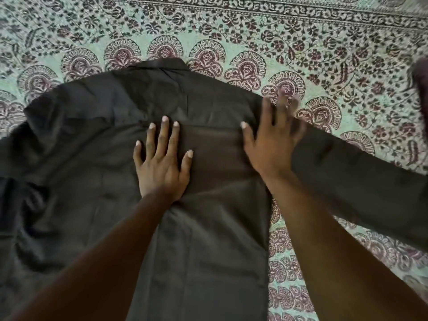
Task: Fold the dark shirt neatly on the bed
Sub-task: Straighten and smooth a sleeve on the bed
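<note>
The dark shirt [97, 140] lies spread back-up on the bed, collar [166, 66] at the far side. Its right sleeve [361, 177] stretches out to the right; the left side is bunched and wrinkled. My left hand [162, 163] rests flat on the middle of the shirt's back, fingers spread. My right hand [273, 140] lies flat at the right shoulder, where the sleeve begins, fingers spread and blurred by motion. Neither hand grips the cloth.
The bed is covered by a green sheet [301, 38] with a maroon floral and paisley print, showing above and to the right of the shirt. A dark blurred object [421, 75] sits at the right edge.
</note>
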Motion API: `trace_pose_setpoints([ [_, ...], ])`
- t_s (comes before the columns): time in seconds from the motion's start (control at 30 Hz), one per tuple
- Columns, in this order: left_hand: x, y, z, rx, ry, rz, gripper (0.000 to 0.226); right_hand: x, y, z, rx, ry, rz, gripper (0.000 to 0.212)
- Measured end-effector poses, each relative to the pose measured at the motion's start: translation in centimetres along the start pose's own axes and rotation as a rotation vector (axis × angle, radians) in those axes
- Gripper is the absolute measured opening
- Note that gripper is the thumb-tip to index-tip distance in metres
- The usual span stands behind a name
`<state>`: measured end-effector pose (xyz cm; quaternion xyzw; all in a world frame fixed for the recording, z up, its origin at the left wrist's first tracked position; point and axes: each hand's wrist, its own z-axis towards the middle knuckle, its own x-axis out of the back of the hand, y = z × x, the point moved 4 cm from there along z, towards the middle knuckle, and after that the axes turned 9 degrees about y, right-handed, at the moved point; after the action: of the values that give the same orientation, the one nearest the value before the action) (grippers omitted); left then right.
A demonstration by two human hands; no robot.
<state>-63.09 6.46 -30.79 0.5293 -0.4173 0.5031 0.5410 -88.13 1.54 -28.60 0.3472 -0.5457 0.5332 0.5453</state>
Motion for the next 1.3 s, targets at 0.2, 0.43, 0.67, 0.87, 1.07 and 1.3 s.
trace_pose_setpoints([
  [0.2, -0.1, 0.2, 0.0, -0.011, 0.01, -0.006, 0.065, -1.0, 2.1, -3.1, 0.12, -0.147, -0.017, 0.078],
  [0.43, -0.1, 1.1, 0.1, -0.08, -0.03, -0.016, 0.064, 2.1, 11.0, -4.7, -0.258, -0.21, -0.062, 0.078],
  [0.67, 1.9, 14.2, -3.5, -0.422, -0.052, -0.457, 0.077, 1.3, 9.2, -5.3, 0.043, -0.181, -0.013, 0.072],
  [0.87, 0.0, 24.1, -6.5, -0.604, -0.271, -0.324, 0.065, 3.9, 18.3, -8.6, -0.074, -0.184, -0.046, 0.069],
  [1.07, -1.4, 29.7, -7.9, -0.526, -0.434, -0.138, 0.075, 7.4, 27.7, -11.6, -0.251, -0.185, -0.131, 0.074],
  [1.3, -2.9, 32.7, -9.8, -0.427, -0.428, -0.044, 0.077, 8.7, 28.5, -10.5, -0.034, -0.246, -0.294, 0.072],
])
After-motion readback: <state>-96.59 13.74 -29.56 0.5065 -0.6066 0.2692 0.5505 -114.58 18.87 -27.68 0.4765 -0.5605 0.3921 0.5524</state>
